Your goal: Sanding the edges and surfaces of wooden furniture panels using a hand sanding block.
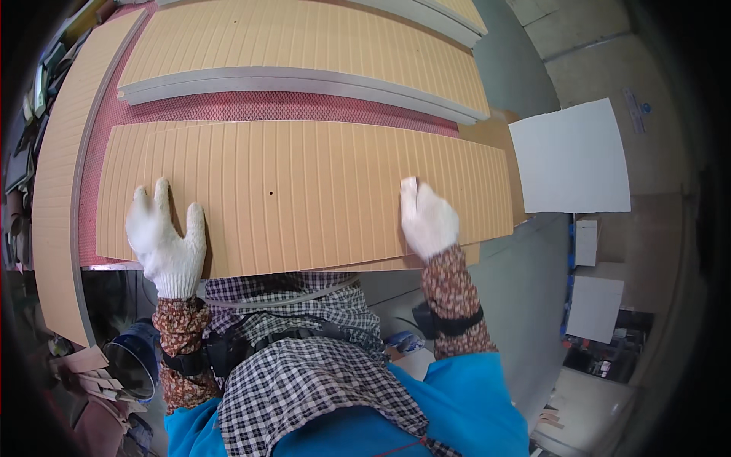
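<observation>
A long tan grooved panel (327,198) with a small dark hole lies in front of me, on top of at least one similar panel whose edges show at its ends. My left hand (166,247), in a white knit glove, rests on its left part with fingers spread. Toward the right part, my gloved right hand (430,221) is closed, its fingertips down at the grooved surface. A small pale tip shows at those fingers; what the hand holds is mostly hidden.
Stacked grooved panels (304,46) lie beyond on a red mesh surface (304,107). Another long panel (65,190) stands along the left. A white sheet (571,156) sits at the right end. A dark blue bucket (133,362) holding scraps is at lower left.
</observation>
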The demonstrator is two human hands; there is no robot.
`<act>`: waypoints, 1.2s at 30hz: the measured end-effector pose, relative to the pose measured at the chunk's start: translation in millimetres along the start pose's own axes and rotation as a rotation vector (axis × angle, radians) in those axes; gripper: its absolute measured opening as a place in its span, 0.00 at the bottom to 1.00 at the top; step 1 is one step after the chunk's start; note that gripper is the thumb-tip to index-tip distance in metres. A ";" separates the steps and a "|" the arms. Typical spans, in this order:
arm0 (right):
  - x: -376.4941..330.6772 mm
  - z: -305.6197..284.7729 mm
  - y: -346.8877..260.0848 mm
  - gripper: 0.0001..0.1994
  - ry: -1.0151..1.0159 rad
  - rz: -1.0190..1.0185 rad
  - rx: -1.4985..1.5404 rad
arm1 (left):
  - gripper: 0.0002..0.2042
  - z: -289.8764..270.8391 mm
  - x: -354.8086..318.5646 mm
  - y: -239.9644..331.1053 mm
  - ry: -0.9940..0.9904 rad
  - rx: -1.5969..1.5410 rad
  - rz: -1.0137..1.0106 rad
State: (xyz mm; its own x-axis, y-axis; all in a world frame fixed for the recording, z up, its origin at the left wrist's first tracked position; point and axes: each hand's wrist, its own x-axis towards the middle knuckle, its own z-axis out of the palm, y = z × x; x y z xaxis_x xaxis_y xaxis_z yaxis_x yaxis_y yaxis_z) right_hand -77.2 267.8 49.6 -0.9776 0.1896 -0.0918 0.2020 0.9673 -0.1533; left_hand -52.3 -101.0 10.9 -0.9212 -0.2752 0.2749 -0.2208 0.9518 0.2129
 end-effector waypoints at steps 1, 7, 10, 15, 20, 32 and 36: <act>19.3 -0.4 -2.6 0.28 -0.009 0.005 -0.010 | 0.29 -0.3 0.1 0.8 0.005 -0.004 0.006; 113.3 -7.1 -19.0 0.31 -0.054 -0.001 -0.025 | 0.29 -2.1 0.7 4.6 0.009 -0.025 0.002; 132.1 -5.9 -13.7 0.32 -0.067 -0.064 -0.059 | 0.29 -1.3 1.5 6.3 0.022 -0.046 0.008; 90.0 -5.5 -10.3 0.33 -0.089 0.017 -0.021 | 0.29 2.0 3.1 5.9 0.040 -0.090 0.019; -4.4 -4.0 1.4 0.30 -0.062 0.042 0.015 | 0.29 -0.1 2.7 0.6 0.076 -0.049 0.029; -125.2 10.6 14.1 0.14 0.028 -0.130 -0.182 | 0.29 2.1 4.0 2.1 0.023 -0.058 0.012; -123.8 11.2 14.7 0.15 -0.005 -0.107 -0.173 | 0.29 1.9 5.0 3.8 0.096 -0.047 0.054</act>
State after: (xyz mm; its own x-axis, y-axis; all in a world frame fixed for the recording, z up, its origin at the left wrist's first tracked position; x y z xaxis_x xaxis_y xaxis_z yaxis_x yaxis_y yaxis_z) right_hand 47.4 256.6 47.7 -0.9925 0.0835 -0.0891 0.0830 0.9965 0.0087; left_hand -58.4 -98.5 11.3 -0.8960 -0.2372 0.3754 -0.1540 0.9589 0.2382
